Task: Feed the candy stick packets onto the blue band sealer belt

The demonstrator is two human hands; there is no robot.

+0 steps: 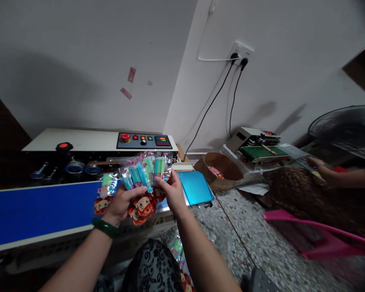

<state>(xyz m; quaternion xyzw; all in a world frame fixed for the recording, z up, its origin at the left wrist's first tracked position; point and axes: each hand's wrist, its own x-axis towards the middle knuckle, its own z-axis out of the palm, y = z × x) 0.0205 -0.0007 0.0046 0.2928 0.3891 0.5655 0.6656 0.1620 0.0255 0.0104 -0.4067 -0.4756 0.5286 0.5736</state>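
My left hand (pixel 121 201) and my right hand (pixel 172 191) are closed on a fanned bunch of clear plastic packets (pixel 142 170). Blue and green sticks show inside them, and printed cartoon faces with red hair hang below. A green bangle (pixel 105 228) circles my left wrist. Just left of that hand, a single similar packet (pixel 107 185) lies on the blue conveyor belt (pixel 48 211). The bunch is held above the belt's right part, in front of the sealing machine (pixel 79 140).
A control panel (pixel 143 140) with lit buttons faces me. Right of the belt's light-blue end plate (pixel 196 187) stands an open cardboard box (pixel 220 170) with packets inside. More packets (pixel 178 248) lie below my arms. Farther right are a green-belted machine (pixel 264 153), another person's arm, a pink chair (pixel 316 233) and a fan (pixel 346 127).
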